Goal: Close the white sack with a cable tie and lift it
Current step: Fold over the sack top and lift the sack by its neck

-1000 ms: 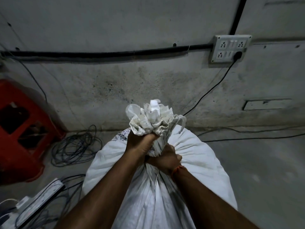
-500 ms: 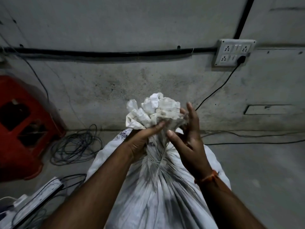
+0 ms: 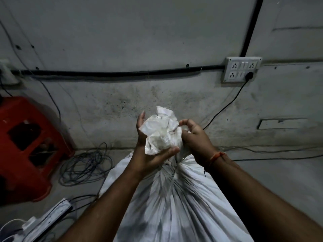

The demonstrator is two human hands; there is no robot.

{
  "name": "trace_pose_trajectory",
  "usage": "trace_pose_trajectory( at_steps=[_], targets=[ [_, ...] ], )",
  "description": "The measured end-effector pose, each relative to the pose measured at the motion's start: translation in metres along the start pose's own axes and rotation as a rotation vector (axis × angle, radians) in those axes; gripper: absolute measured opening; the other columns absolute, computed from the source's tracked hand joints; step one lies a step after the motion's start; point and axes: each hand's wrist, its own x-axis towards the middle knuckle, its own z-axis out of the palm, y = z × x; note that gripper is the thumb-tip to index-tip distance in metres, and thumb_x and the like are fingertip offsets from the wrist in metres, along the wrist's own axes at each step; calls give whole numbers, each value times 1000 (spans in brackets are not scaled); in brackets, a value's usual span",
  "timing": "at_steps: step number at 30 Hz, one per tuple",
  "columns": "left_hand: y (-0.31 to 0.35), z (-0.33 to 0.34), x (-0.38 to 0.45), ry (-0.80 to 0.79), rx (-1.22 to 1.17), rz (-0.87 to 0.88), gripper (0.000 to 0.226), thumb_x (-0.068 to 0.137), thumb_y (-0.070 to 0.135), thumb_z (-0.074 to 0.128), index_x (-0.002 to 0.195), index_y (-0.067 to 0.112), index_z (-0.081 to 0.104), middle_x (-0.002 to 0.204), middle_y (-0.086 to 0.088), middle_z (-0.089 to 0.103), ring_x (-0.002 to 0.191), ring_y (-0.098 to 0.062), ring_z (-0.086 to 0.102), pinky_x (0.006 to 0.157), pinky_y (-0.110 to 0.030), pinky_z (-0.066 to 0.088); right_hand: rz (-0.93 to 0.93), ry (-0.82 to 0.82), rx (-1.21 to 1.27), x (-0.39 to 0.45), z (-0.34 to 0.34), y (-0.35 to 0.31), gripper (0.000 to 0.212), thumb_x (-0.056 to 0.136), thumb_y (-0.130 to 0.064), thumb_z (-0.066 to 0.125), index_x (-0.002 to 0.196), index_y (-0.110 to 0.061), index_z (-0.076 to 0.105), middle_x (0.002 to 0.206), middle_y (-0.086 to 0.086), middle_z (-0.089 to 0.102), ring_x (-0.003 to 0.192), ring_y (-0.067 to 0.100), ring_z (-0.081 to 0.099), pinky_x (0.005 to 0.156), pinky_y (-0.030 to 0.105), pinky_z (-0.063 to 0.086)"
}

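Note:
The white sack [image 3: 174, 203] stands full in front of me, its mouth gathered into a crumpled tuft [image 3: 160, 131] above a pinched neck [image 3: 172, 165]. My left hand [image 3: 148, 151] cups the tuft from the left and below, thumb under it and fingers raised behind it. My right hand [image 3: 194, 137] is at the tuft's right side, thumb and forefinger pinching its edge. A thin dark band at the neck may be the cable tie; I cannot tell for sure.
A red plastic stool [image 3: 26, 145] stands at the left by the wall. Coiled black cable [image 3: 83, 165] lies on the floor beside the sack. A white power strip [image 3: 47, 219] sits at lower left. A wall socket [image 3: 242, 69] with a plugged lead is upper right.
Both hands left their tight grip on the neck and rose to the tuft. The right hand came around to its right side; the left now cups it from below.

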Motion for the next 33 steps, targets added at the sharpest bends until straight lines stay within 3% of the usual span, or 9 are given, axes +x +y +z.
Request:
trace_pose_trajectory(
  at_steps=[3,7,10,14,19,24,27,30,33],
  targets=[
    [2,5,8,117,99,113,102,65,14,95,150,9,38,137,-11,62,126,-19,63,108,-33,51,98,-137,-94,8,4,-8,20,93,10,52,110,12,63,94,26,70,85,29,62,73,37,53],
    [8,2,20,232,299,-91,56,67,62,80,101,18,79,98,3,81,96,-8,75,89,-37,60,161,-227,-97,15,-1,-16,28,98,5,50,114,27,55,94,28,64,83,32,61,77,40,55],
    [3,1,36,253,246,-349,53,68,63,80,97,18,80,93,2,81,92,-13,76,90,-39,61,-47,-18,-274,12,-11,-16,39,104,-25,49,120,11,54,89,15,58,78,24,54,64,33,43],
    [0,4,52,78,-193,-875,51,89,45,71,120,4,70,111,-20,76,102,-34,74,99,-51,58,-540,-129,-721,-21,-33,-2,53,93,-50,58,143,-40,42,138,-2,38,128,11,45,102,23,44],
    [6,21,52,-138,-357,-1092,68,101,61,38,128,5,65,121,-24,71,112,-41,68,97,-47,54,-330,-272,-494,-23,-14,28,41,100,-26,59,140,-20,56,140,2,57,134,14,49,115,30,37],
    [3,-4,40,-146,-385,-1104,86,92,78,36,119,3,67,117,-26,69,104,-38,68,98,-47,52,-156,-174,-797,12,8,24,39,99,-39,56,71,-13,66,66,12,62,70,26,61,65,33,39],
    [5,-12,15,250,315,-742,105,76,87,51,152,16,31,156,-21,36,136,-41,47,113,-48,42,110,-63,-914,33,15,21,40,91,-40,60,73,-5,68,74,18,66,85,34,68,63,28,38],
    [4,-4,-34,218,825,-79,99,69,86,56,150,37,29,164,-7,14,146,-35,30,113,-43,34,360,-363,-917,41,16,15,18,91,-17,63,103,-4,70,102,17,71,78,20,77,41,19,49],
    [-13,12,-39,-26,636,-201,96,69,78,68,151,36,38,163,-3,27,148,-25,36,120,-40,36,504,-640,-1077,41,26,3,21,94,-10,53,74,-4,57,52,15,66,28,20,59,28,22,43]
  ],
)
